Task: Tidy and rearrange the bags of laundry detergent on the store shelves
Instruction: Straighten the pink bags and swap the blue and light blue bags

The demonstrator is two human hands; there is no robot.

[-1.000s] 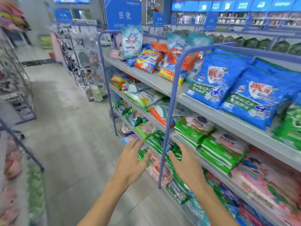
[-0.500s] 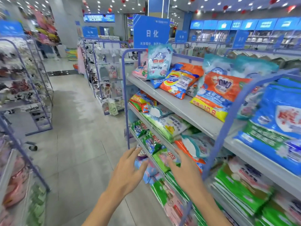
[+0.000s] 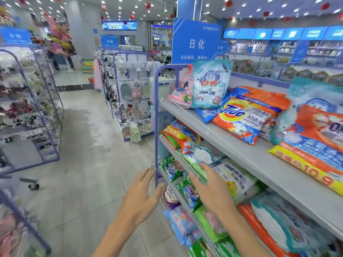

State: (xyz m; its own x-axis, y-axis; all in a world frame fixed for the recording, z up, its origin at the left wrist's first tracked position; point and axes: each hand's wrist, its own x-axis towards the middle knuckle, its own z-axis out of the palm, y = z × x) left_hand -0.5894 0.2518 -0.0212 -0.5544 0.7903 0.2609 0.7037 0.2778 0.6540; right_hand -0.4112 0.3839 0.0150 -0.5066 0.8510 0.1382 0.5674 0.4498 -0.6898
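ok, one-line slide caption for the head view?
Empty left hand and right hand reach toward detergent bags on a grey store shelf.

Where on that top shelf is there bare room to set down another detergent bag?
Bare grey runs along the front of the top shelf, widest ahead of the Tide bag and in the gap between it and the orange price-marked bag. The back is crowded with leaning bags, and the bags on the lower shelves lie packed together.

Aisle floor [image 3: 89, 164] open from 9 to 12 o'clock, only a castor [image 3: 33, 186] at 9. Purple shelf post [image 3: 156, 127] rises at 12, just past the left hand [image 3: 141, 199]. From 1 to 4 o'clock detergent bags [image 3: 232, 175] pack the lower shelves; top shelf [image 3: 241, 154] has a bare front strip.
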